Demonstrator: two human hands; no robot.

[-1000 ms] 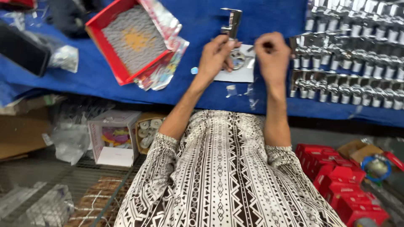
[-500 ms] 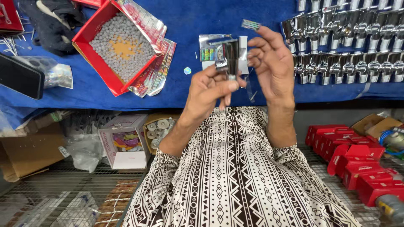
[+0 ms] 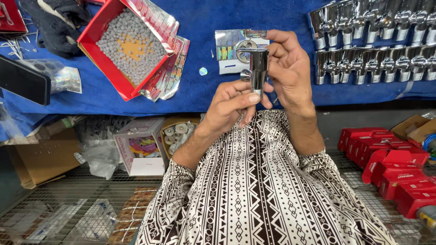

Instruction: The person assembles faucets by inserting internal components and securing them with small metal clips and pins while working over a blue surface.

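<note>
1. Right now both hands are raised off the blue cloth [image 3: 218,77], meeting over the table's near edge, just above the patterned shirt.
2. One chrome valve [image 3: 257,68] stands upright between them. The left hand [image 3: 231,104] is closed round its lower stem, thumb pressed on the metal; the right hand [image 3: 288,68] is closed round its upper body from three o'clock.
3. Behind the valve at twelve o'clock lies one shiny sticker sheet [image 3: 231,47], flat on the cloth.
4. Open cloth lies between the hands and the red box [image 3: 125,47] at ten o'clock; that one box is full of small grey pieces, too many to count.
5. At two o'clock, two rows of chrome valves [image 3: 377,41] run off the right edge, so their number cannot be told.
6. One black glove [image 3: 56,22] sits at the far left, at ten o'clock.
7. Below the table edge, at four o'clock, a cluster of small red cartons [image 3: 386,159] crowds the wire shelf.
</note>
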